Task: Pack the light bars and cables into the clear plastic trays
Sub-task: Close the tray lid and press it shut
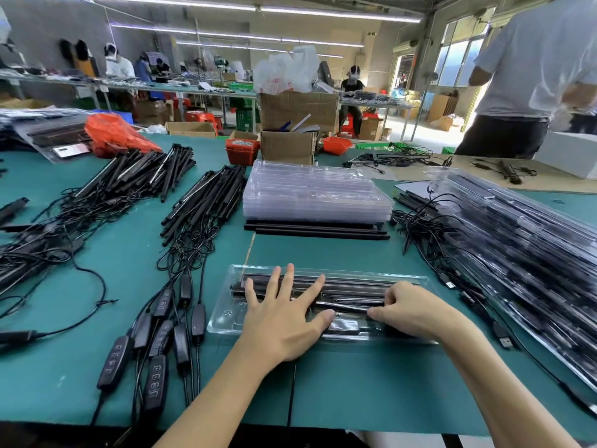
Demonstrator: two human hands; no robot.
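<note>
A clear plastic tray (226,313) lies on the green table in front of me, holding black light bars (355,284) and a cable with its controller (344,326). My left hand (284,315) lies flat with spread fingers, pressing on the bars and cable in the tray's left half. My right hand (410,310) has curled fingers on the cable and bar at the tray's right half, fingertips pressing them down into the tray.
A stack of empty clear trays (315,192) sits behind, with loose bars (316,229) in front of it. Piles of bars with cables (200,202) and controllers (155,334) lie left. Packed trays (523,240) are stacked right. A person (529,76) stands far right.
</note>
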